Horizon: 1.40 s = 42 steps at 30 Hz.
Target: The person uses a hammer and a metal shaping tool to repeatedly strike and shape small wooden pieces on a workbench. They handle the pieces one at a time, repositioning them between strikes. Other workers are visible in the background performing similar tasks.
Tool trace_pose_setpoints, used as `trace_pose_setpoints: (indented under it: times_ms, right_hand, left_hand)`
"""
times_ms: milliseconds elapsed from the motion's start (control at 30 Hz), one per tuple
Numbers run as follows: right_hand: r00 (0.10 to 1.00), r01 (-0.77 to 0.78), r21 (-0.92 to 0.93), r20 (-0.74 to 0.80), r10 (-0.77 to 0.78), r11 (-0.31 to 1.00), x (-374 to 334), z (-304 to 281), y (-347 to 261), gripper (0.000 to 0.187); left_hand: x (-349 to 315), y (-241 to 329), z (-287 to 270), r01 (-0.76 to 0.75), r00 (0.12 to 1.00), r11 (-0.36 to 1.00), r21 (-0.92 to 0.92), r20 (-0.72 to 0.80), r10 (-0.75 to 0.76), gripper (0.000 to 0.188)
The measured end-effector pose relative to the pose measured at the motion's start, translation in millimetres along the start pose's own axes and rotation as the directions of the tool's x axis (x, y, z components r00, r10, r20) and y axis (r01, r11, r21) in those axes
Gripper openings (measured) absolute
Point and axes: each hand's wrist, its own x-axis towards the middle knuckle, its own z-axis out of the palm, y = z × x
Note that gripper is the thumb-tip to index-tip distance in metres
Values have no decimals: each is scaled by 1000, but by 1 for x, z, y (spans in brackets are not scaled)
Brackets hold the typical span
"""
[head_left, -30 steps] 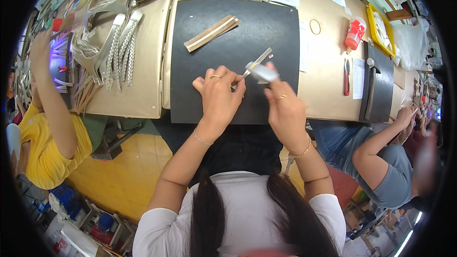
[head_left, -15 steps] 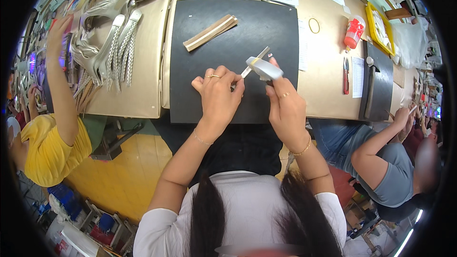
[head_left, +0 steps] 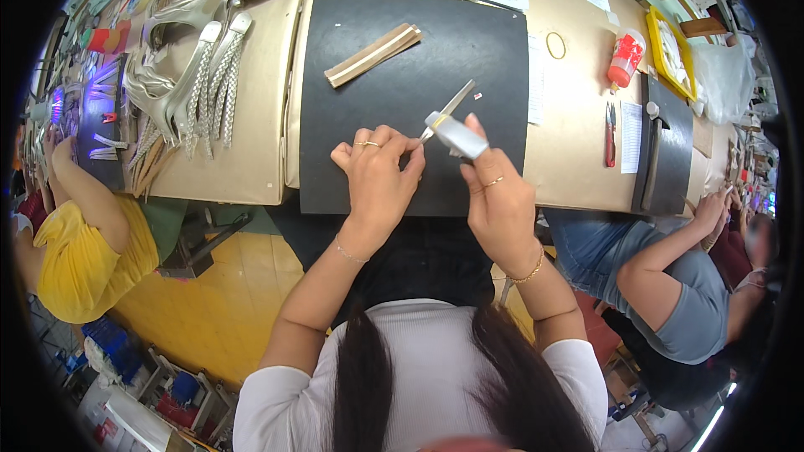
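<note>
Pinching a narrow strip, the left hand sits mid-frame. The right hand clasps a yellow-banded grey tool.

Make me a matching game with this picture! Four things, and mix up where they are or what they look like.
1. right hand
2. brown strips
3. bottle
4. braided straps

A. whitish, left of the black mat
B. holding a grey-white object
C. partly red, right of the mat
D. lying on the mat

Pairs: 1-B, 2-D, 3-C, 4-A
</note>
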Motion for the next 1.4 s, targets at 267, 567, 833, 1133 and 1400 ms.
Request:
trace_pose_setpoints:
  times_ms: [267,567,833,1133,1400]
  right_hand:
    - [994,15,45,-111,-10,999,0,5,7,58]
    - [985,11,-158,171,16,987,-2,4,6,60]
    - [964,3,-147,265,37,989,1,0,-4,58]
    - [971,8,-176,238,34,984,-7,9,-5,58]
    - [994,27,-34,109,-24,999,-4,0,-13,59]
  left_hand:
    - [0,0,1,-16,1000,1000,-3,-21,15,6]
    - [-4,-6,-3,-53,997,999,-7,-48,52,8]
    - [-5,-6,-3,-62,997,998,19,-50,63,7]
    - [-10,-10,-6,-84,994,995,44,-61,87,8]
    - [-13,-11,-9,-91,994,996,24,-66,93,9]
